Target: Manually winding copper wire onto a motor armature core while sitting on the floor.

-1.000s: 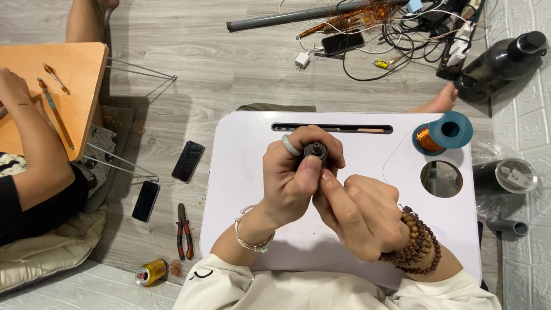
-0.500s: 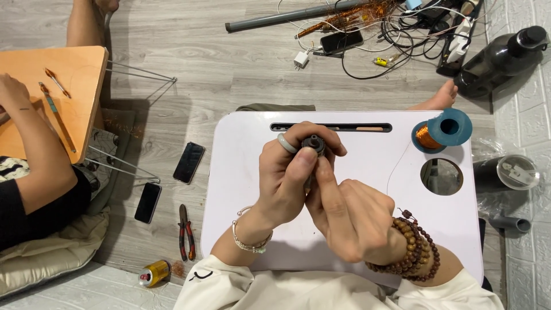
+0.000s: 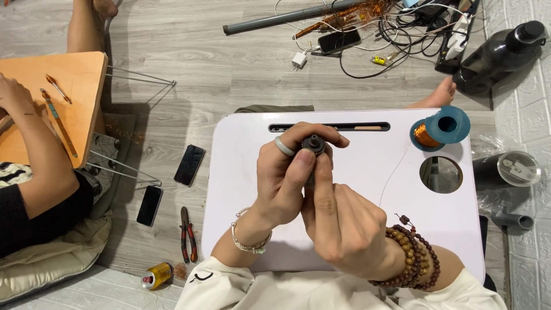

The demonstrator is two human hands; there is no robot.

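Over the white lap table (image 3: 367,172), my left hand (image 3: 284,178) is shut on a small dark round motor-like part (image 3: 314,143), thumb pressed along its side. A grey ring is on that hand and a silver bracelet on its wrist. My right hand (image 3: 344,221), with wooden bead bracelets, touches the same part from below with its forefinger stretched up along it. A thin wire runs across the table toward a blue spool of copper wire (image 3: 439,128) at the far right corner.
The table has a slot along its far edge and a round hole (image 3: 440,174). On the floor lie two phones (image 3: 189,165), red-handled pliers (image 3: 187,234), a small can (image 3: 156,276), tangled cables (image 3: 396,28) and a dark jug (image 3: 496,56). Another person (image 3: 34,172) works at an orange table (image 3: 63,97) on the left.
Both hands have stayed together on the small part and shifted slightly; my right forefinger now lies straighter up against it.
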